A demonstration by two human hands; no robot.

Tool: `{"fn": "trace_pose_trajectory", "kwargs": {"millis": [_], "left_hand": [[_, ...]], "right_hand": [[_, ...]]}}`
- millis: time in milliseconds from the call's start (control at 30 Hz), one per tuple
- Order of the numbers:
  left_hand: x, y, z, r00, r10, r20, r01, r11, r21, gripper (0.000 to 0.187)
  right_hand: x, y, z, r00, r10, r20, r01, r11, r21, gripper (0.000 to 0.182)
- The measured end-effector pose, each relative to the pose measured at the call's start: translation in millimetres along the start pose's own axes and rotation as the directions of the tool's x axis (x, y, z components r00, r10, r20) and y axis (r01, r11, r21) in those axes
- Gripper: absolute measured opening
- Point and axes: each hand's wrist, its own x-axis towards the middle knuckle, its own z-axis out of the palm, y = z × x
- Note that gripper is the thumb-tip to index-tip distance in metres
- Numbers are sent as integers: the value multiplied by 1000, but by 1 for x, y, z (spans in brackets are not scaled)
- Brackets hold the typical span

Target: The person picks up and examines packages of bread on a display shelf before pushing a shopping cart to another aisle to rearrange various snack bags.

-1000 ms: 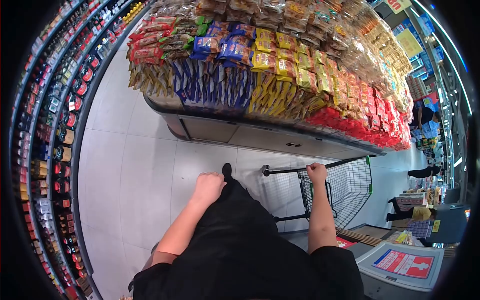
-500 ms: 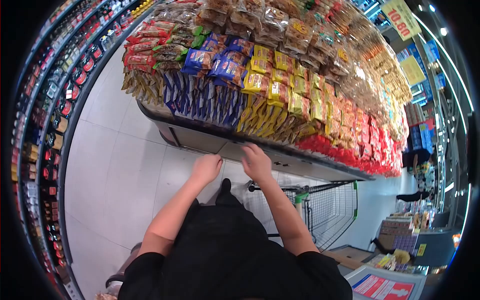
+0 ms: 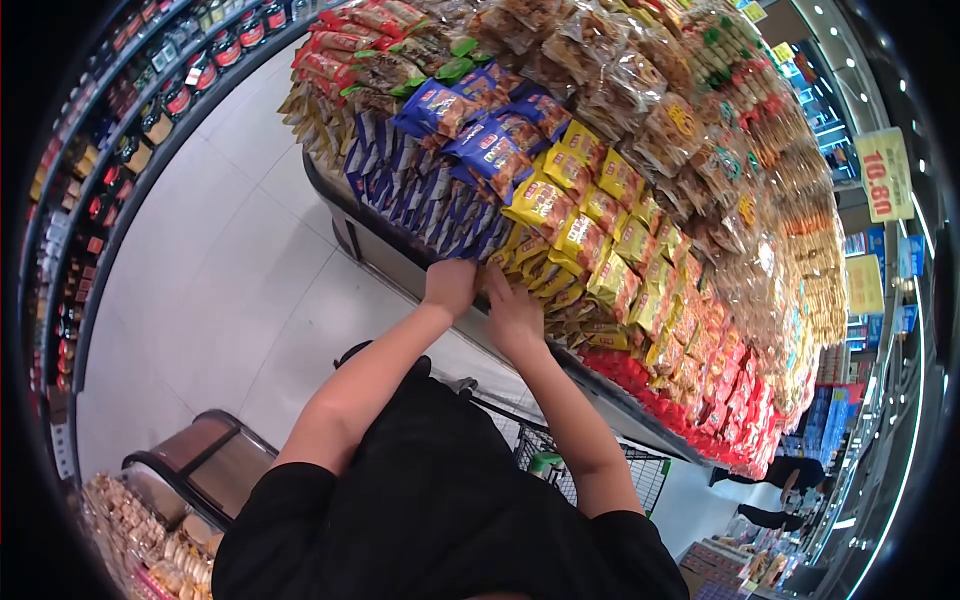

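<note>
My left hand (image 3: 452,285) reaches to the front edge of a heaped snack display, against the lower ends of the blue snack packets (image 3: 430,215). Its fingers are mostly hidden by the back of the hand. Close on its right, my right hand (image 3: 516,320) is at the yellow snack packets (image 3: 530,262) standing along the edge. The fingers of that hand stretch forward, partly spread, with the tips against or just before the packets. More yellow packets (image 3: 580,240) lie flat in rows above. Neither hand has visibly lifted a packet.
Red packets (image 3: 715,405) fill the display's right side, clear-bagged snacks (image 3: 610,70) its back. A shopping cart (image 3: 645,475) stands below my right arm. Bottled goods line a shelf (image 3: 165,110) at left. Another bin (image 3: 205,455) is at lower left; a person (image 3: 790,470) is far right.
Both hands have moved from in front of the display's side panel up to the packets at its edge. The view has turned and come closer to the display.
</note>
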Motion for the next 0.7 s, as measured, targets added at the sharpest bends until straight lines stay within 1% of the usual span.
{"fn": "trace_pose_trajectory", "kwargs": {"millis": [100, 167, 300, 367, 467, 600, 667, 700], "left_hand": [[4, -5, 3, 999, 24, -41, -26, 999, -26, 21], [3, -8, 0, 993, 100, -58, -105, 988, -110, 16], [2, -11, -4, 986, 162, -40, -166, 972, -164, 14], [5, -14, -5, 979, 204, -23, -205, 958, -202, 14], [6, -21, -3, 970, 244, -16, -241, 941, -237, 13], [5, -26, 2, 969, 247, -8, -240, 935, -260, 13], [4, -26, 2, 979, 200, -33, -202, 948, -247, 14], [6, -27, 2, 976, 215, -27, -215, 945, -247, 14]], "right_hand": [[0, 2, -6, 1000, 10, -6, -9, 999, 31, 63], [2, 0, -7, 999, 36, -29, -35, 999, 32, 65], [2, -4, -10, 997, 82, 7, -82, 996, 24, 66], [3, -5, -12, 995, 94, -45, -90, 992, 88, 66], [2, -6, -10, 991, 100, -84, -96, 994, 55, 66], [0, -9, -14, 986, 150, -78, -144, 987, 72, 65], [-2, -8, -16, 981, 175, -85, -167, 982, 92, 62], [-2, -8, -15, 978, 190, -88, -182, 979, 93, 62]]}}
